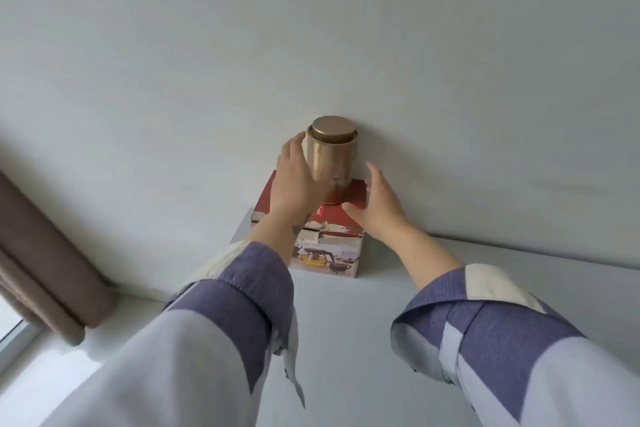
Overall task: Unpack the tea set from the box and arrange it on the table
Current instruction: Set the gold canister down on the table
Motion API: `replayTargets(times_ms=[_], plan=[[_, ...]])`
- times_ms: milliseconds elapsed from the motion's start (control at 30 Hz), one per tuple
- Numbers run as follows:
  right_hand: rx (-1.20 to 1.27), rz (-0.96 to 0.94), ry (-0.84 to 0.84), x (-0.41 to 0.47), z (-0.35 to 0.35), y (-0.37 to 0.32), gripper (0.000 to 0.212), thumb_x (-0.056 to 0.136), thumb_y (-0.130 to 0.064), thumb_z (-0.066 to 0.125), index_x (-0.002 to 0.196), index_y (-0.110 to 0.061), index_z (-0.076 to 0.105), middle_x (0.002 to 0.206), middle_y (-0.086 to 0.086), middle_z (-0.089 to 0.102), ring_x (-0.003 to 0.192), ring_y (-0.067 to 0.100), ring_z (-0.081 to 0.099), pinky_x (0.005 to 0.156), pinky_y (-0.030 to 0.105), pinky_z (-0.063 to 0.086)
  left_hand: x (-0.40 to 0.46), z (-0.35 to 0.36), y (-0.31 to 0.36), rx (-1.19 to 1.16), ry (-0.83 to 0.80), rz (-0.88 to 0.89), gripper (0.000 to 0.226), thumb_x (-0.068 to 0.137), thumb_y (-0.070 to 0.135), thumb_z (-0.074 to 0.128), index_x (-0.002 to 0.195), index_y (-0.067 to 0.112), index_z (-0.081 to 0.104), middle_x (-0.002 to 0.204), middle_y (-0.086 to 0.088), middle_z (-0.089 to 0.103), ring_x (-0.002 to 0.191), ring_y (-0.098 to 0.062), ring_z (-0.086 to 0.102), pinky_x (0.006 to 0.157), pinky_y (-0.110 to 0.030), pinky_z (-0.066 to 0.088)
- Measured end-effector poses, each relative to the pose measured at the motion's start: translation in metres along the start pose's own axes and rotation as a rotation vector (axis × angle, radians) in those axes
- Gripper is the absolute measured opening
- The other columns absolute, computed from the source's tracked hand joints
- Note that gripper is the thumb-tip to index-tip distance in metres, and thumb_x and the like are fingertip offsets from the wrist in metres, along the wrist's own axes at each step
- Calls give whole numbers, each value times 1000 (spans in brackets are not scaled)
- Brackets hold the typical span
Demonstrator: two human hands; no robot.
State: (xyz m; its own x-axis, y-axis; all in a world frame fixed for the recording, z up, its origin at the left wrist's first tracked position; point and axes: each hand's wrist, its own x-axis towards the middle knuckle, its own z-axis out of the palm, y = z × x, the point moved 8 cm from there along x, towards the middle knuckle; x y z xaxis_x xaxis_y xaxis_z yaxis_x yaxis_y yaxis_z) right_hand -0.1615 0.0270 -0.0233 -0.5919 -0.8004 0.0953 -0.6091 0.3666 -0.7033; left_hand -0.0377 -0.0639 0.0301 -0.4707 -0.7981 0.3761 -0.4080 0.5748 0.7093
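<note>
A red and white cardboard tea set box (341, 253) with a printed teapot picture stands on the white table (346, 340) against the wall. A gold metal canister (334, 156) with a round lid stands upright on top of the box. My left hand (298, 180) is open at the canister's left side, fingers spread and close to or touching it. My right hand (375, 204) is open just right of the canister's base, above the box top, with a small gap to the canister. The box flaps look shut.
A plain white wall (311, 45) rises directly behind the box. A brown curtain (41, 253) hangs at the left beside a window edge (14, 329). The white table surface stretches toward me and to the right.
</note>
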Motion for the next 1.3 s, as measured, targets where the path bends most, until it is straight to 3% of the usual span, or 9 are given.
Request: replayTargets(times_ms=[200, 500, 600, 800, 1000, 1167, 1300], plan=[[244, 41, 6, 33, 29, 2, 98, 70, -33, 80, 146, -22, 18, 143, 1, 46, 130, 21, 47, 107, 37, 42, 31, 25, -19, -200, -9, -69, 83, 78, 40, 72, 144, 16, 28, 141, -1, 43, 124, -13, 48, 98, -28, 42], [390, 43, 126, 31, 18, 7, 88, 69, -32, 80, 138, -19, 27, 125, -2, 57, 110, 14, 58, 87, 25, 48, 29, 30, 3, -79, -16, -40, 83, 70, 50, 76, 136, 18, 38, 130, 2, 54, 116, -12, 53, 92, -30, 48], [371, 40, 158, 13, -11, 19, 88, 67, -34, 81, 136, -19, 28, 119, -6, 57, 108, 12, 57, 86, 23, 46, 16, 39, 32, -78, -41, -27, 84, 70, 52, 75, 137, 17, 38, 131, 2, 53, 118, -13, 53, 94, -32, 48], [377, 67, 225, -37, -98, 75, 95, 58, -35, 85, 133, -19, 29, 121, -5, 56, 107, 11, 58, 92, 31, 51, -29, 84, 119, -166, -111, 30, 81, 70, 49, 76, 135, 18, 41, 130, 5, 53, 118, -10, 52, 92, -25, 44], [358, 74, 249, -83, -193, 159, 95, 54, -35, 83, 130, -23, 28, 125, -2, 52, 108, 14, 58, 91, 35, 52, -86, 156, 214, -254, -128, 47, 80, 70, 45, 78, 135, 16, 41, 130, 4, 53, 118, -10, 52, 96, -29, 45], [321, 109, 254, -116, -262, 241, 93, 57, -31, 85, 129, -21, 28, 127, -1, 51, 109, 15, 57, 89, 31, 52, -127, 232, 278, -323, -181, 11, 75, 69, 44, 79, 131, 20, 44, 127, 8, 54, 116, -9, 52, 94, -33, 48], [288, 167, 273, -131, -307, 310, 94, 57, -28, 85, 130, -19, 27, 129, 1, 50, 110, 17, 57, 89, 34, 52, -150, 299, 320, -356, -233, 7, 76, 70, 42, 79, 132, 20, 42, 129, 8, 53, 117, -8, 52, 93, -29, 47]])
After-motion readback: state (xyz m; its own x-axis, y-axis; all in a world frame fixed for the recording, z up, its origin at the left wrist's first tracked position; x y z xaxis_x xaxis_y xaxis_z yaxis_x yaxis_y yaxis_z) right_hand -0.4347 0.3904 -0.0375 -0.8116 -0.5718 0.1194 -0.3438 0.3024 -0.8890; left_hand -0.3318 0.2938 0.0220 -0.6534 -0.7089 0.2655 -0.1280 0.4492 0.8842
